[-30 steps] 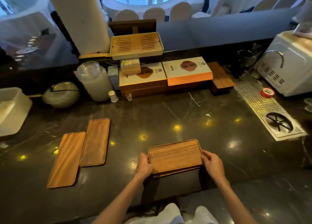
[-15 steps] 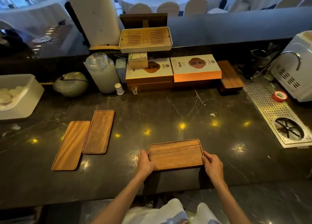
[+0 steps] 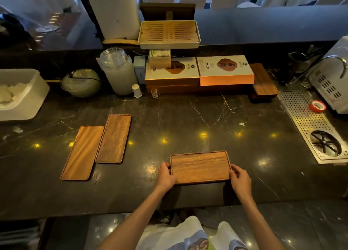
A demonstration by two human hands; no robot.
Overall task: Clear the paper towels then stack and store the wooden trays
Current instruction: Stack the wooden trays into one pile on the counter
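tray (image 3: 200, 167) sits between left hand (image 3: 166, 176) and right hand (image 3: 241, 180) fingers.

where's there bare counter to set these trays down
Widest bare patch: dark counter between the two long trays, the held tray and the boxes. Also free between that tray and the drain grate. Crowded along the back by the jar and boxes.

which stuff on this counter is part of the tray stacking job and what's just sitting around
Part of the job:
- wide wooden tray, held at its ends by the left hand and right hand
- two long wooden trays lying side by side
- white bin with paper towels inside

Just lying about:
- boxes
- slatted tea tray
- jar
- red tape roll
- metal drain grid
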